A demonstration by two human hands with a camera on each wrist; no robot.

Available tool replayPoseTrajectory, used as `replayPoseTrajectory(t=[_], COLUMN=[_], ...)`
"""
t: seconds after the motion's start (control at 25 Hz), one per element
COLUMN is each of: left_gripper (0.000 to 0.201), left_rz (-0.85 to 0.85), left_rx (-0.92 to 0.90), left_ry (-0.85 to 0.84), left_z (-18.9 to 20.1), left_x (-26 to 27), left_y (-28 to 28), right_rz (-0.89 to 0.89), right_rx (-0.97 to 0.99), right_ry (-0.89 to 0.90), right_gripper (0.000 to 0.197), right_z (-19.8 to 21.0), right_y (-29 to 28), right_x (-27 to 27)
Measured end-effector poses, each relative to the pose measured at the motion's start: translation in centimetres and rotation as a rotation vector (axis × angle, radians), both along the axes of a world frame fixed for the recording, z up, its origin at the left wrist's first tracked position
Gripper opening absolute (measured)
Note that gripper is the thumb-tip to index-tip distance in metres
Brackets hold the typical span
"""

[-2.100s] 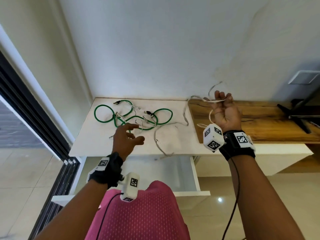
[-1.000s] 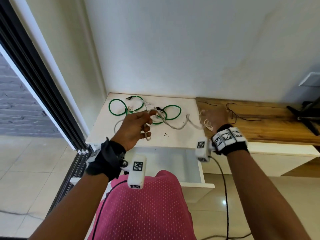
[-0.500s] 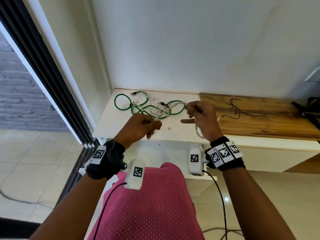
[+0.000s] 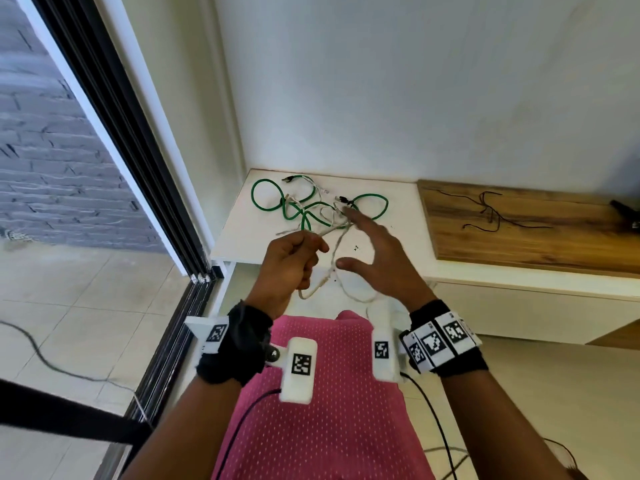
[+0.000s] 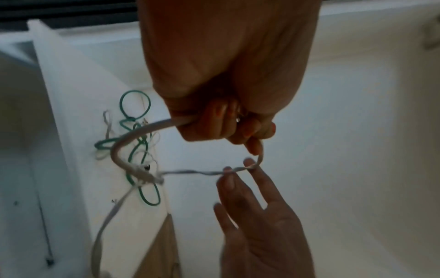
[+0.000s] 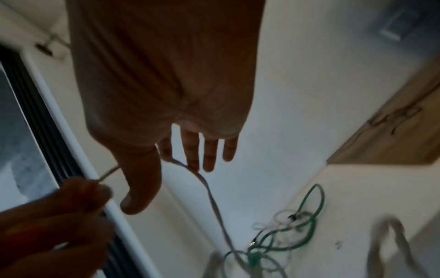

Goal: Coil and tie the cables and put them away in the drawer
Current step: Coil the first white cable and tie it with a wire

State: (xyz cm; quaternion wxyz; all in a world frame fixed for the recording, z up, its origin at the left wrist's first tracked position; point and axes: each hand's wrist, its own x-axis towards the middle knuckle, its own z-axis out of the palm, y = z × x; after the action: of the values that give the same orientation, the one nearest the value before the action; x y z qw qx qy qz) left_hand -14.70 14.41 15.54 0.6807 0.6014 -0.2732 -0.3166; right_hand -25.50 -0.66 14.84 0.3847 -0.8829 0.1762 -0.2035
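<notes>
The white cable is gripped in the curled fingers of the left hand. The right hand's fingers are spread straight, the cable draped over their tips, with the green cable just beyond on the table.

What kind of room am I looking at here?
Probably a home living area, by a low media unit: a white cabinet top beside a wooden shelf, a sliding glass door at the left, and a tiled floor.
</notes>
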Motion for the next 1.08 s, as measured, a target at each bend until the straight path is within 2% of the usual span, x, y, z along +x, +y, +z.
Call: replayPoseTrajectory(t=[0.04, 0.16, 0.28, 0.32, 0.4, 0.52, 0.64, 0.72, 0.8, 0.96, 1.04, 1.08], left_gripper=[0.031, 0.038, 0.035, 0.035, 0.039, 0.046, 0.044, 0.04, 0.036, 0.032, 0.033, 0.036], left_rz=[0.005, -0.083, -0.195, -0.207, -0.209, -0.161, -0.06, 0.054, 0.071, -0.103, -0.254, -0.3], left_rx=[-0.041, -0.136, -0.237, -0.284, -0.361, -0.403, -0.356, -0.272, -0.2, -0.03, 0.041, 0.045], left_ry=[0.096, 0.405, 0.521, 0.523, 0.553, 0.595, 0.505, 0.426, 0.374, 0.206, 0.134, 0.151], left_z=[0.4, 2.0, 2.4, 2.5, 2.6, 2.8, 1.8, 1.1, 0.9, 0.7, 0.8, 0.8], left_x=[-0.3, 0.1, 0.1, 0.1, 0.4, 0.6, 0.7, 0.8, 0.8, -0.5, -1.8, -2.3], left_y=[0.3, 0.7, 2.1, 2.5, 3.0, 3.0, 1.8, 0.9, 0.3, -0.5, -0.5, -0.6], right_rz=[0.027, -0.116, -0.293, -0.342, -0.316, 0.036, 0.249, 0.301, 0.347, 0.42, 0.382, 0.355], right_rx=[0.024, 0.072, 0.477, 0.534, 0.339, -0.149, -0.552, -0.728, -0.739, -0.523, -0.465, -0.432], right_ry=[-0.093, -0.231, -0.206, -0.171, 0.045, 0.396, 0.533, 0.452, 0.294, -0.066, -0.174, -0.192], right_gripper=[0.06, 0.009, 0.02, 0.022, 0.022, 0.021, 0.032, 0.03, 0.029, 0.023, 0.019, 0.015], right_z=[0.0, 0.2, 0.2, 0.2, -0.3, -1.2, -0.7, 0.3, 1.6, 4.2, 5.5, 6.1], right_y=[1.0, 2.0, 2.5, 2.5, 2.4, 3.6, 5.2, 5.6, 5.3, 4.1, 2.8, 2.1], right_x=[0.3, 1.1, 1.6, 1.6, 1.6, 0.6, -0.8, -1.5, -2.2, -2.4, -1.9, -1.9])
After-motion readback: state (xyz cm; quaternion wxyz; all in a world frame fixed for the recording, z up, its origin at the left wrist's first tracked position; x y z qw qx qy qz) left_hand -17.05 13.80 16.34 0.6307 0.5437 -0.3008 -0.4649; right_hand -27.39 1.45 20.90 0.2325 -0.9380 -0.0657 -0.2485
